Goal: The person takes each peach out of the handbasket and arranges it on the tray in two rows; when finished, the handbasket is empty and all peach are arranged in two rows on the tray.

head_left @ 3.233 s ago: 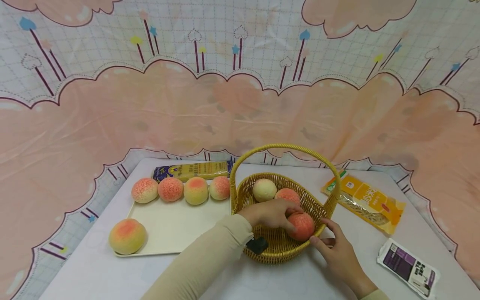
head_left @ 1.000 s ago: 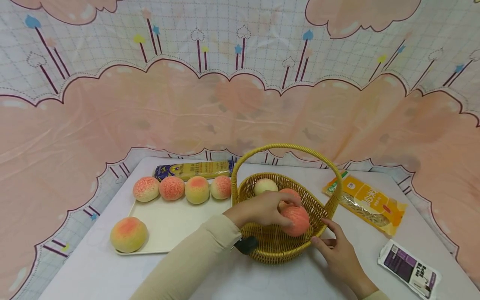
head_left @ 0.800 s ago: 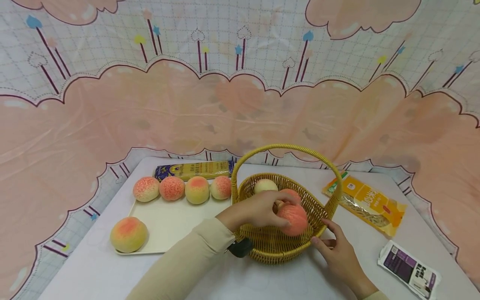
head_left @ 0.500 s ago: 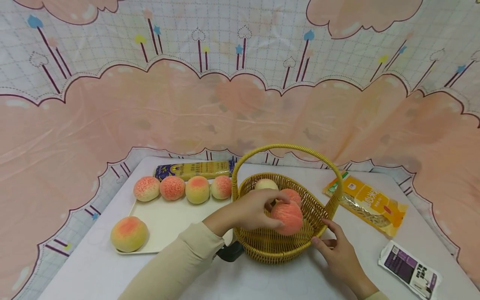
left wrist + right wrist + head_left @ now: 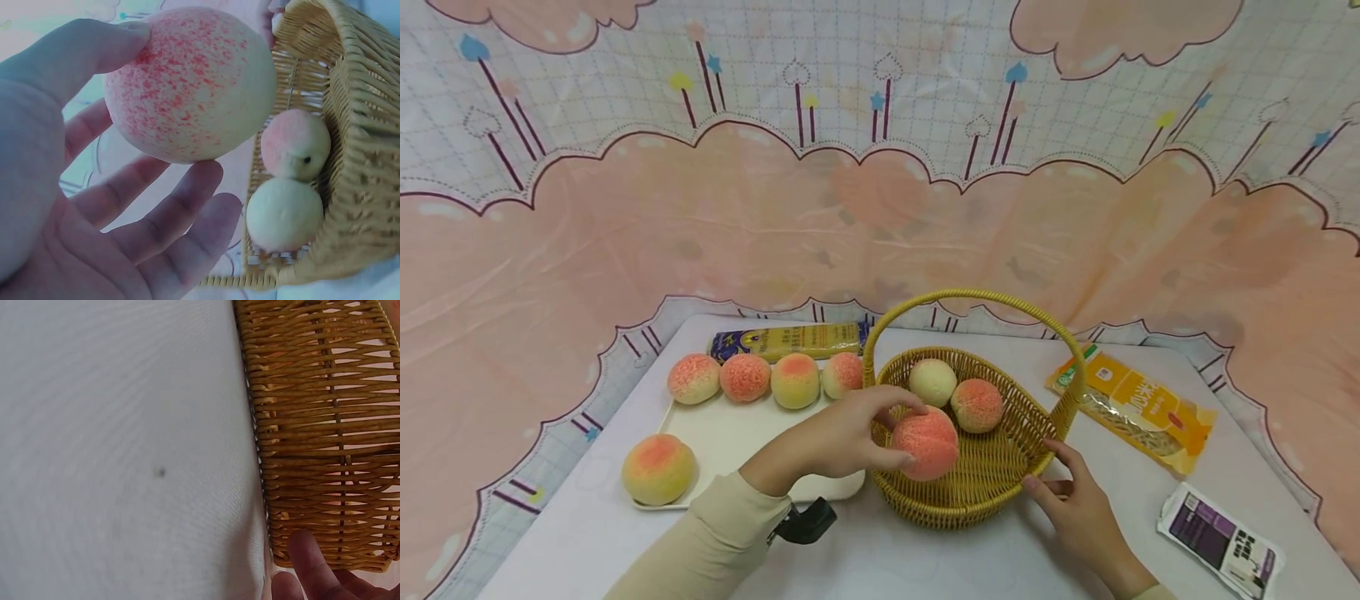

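Note:
My left hand (image 5: 842,437) holds a speckled pink peach (image 5: 925,443) above the left rim of a yellow wicker basket (image 5: 958,510). In the left wrist view, the thumb presses the peach (image 5: 194,87) from one side and bent fingers support it from the other. A cream peach (image 5: 932,382) and a red-pink peach (image 5: 977,406) lie inside the basket, side by side. My right hand (image 5: 1078,504) grips the basket's right edge near the handle's base. In the right wrist view, a fingertip (image 5: 304,547) lies against the woven wall (image 5: 325,437).
Along the back edge of a white tray (image 5: 741,433) sits a row of peaches (image 5: 745,377). Another peach (image 5: 658,469) is at its front left corner. Behind stands a noodle packet (image 5: 790,340). Right of the basket lie an orange bag (image 5: 1138,408) and a purple-white packet (image 5: 1219,540).
My left hand has lifted the pink peach from the basket's right part and carried it left to the left rim. The two other peaches now show fully. My right hand stays in place.

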A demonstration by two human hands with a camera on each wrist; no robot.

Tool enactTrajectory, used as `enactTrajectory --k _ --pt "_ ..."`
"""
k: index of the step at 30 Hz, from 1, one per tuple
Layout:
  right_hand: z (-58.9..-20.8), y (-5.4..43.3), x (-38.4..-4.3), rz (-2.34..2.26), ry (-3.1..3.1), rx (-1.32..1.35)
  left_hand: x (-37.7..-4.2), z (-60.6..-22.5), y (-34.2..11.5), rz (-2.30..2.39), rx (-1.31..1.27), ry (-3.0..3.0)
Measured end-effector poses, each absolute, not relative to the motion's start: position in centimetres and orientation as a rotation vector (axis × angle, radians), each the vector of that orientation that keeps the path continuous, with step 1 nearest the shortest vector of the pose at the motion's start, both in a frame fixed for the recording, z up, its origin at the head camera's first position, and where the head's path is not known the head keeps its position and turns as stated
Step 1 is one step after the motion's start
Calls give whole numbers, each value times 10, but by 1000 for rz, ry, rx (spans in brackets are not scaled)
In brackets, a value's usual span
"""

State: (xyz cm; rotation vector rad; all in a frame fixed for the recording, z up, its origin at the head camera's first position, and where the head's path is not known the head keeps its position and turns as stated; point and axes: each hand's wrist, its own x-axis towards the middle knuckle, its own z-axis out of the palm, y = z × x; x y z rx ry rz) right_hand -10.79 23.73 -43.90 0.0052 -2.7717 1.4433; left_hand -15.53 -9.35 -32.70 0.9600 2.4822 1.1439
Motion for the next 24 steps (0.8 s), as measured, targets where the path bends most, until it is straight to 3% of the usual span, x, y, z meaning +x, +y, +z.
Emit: enactTrajectory --k 24 --pt "-438 237 -107 1460 -2773 3 -129 -352 -216 1198 634 2681"
